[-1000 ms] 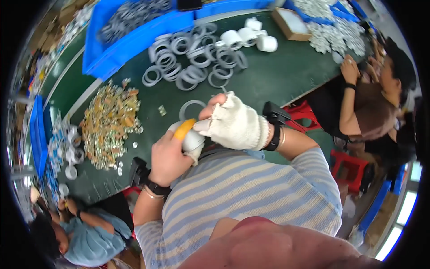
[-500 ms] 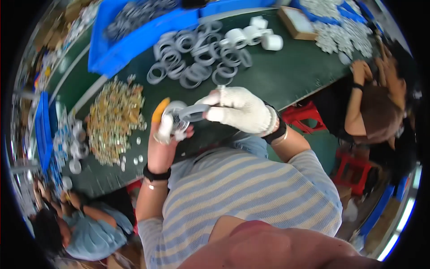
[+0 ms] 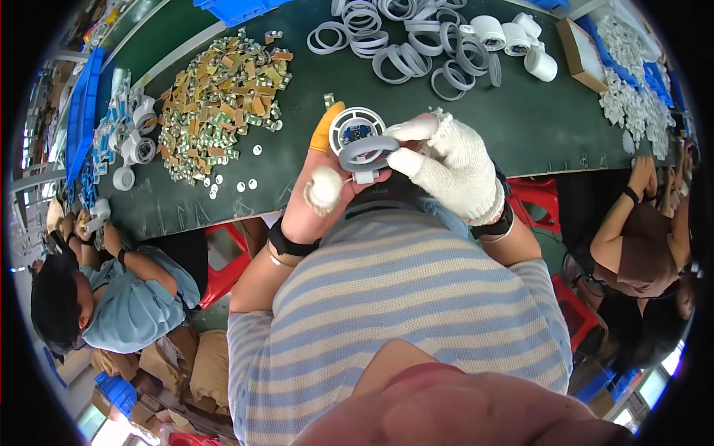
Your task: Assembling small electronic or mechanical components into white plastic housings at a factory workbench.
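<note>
My left hand (image 3: 315, 172) wears an orange cover on one finger and a white cover on the thumb. It is closed around a round white housing (image 3: 333, 134), tilted so that a blue circuit board (image 3: 355, 131) shows inside. Between the fingertips of my right hand (image 3: 455, 162), in a white knit glove with bare fingertips, is a grey ring (image 3: 367, 161). The ring lies across the near part of the housing's opening; whether it is seated there I cannot tell. A small white piece (image 3: 364, 178) sticks out beneath the ring.
Loose grey rings (image 3: 401, 63) lie beyond my hands, beside several white housings (image 3: 541, 65) and an open carton (image 3: 581, 53). A heap of small circuit boards (image 3: 223, 104) covers the left of the green table (image 3: 297, 100). Co-workers sit on both sides.
The view has turned, so the table's contents sit further right and higher. The grey ring, formerly at the housing's right side, is now across the near part of its opening.
</note>
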Available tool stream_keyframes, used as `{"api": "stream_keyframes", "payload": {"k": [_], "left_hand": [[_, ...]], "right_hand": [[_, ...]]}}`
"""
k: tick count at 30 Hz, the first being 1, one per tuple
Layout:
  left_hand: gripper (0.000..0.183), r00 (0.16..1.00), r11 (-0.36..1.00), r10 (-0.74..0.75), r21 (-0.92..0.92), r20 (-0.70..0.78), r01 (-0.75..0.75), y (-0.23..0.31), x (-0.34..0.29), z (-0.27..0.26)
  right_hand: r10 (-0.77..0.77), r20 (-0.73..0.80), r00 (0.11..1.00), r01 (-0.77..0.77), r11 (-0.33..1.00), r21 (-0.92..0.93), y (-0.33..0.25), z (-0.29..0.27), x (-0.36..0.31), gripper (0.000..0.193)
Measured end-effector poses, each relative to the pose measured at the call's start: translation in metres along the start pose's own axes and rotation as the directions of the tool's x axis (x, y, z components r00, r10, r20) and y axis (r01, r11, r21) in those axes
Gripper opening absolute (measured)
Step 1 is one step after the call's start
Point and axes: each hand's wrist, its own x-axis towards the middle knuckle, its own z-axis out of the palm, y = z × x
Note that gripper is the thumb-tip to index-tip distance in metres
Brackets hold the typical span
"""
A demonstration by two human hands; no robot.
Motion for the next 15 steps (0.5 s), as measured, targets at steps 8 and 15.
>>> {"api": "stream_keyframes", "payload": {"k": [8, 15], "left_hand": [[0.112, 1.000, 0.977, 0.011, 0.213, -0.017, -0.007, -0.0005, -0.0030, 0.0042], [0.111, 0.999, 0.949, 0.002, 0.315, -0.034, 0.008, -0.0018, -0.0033, 0.0032]], "right_hand": [[-0.161, 0.055, 0.985, 0.170, 0.941, -0.292, -0.0036, -0.0051, 0.0012, 0.022], [-0.232, 0.023, 0.972, 0.231, 0.946, -0.226, 0.0054, -0.0068, 0.0017, 0.025]]}}
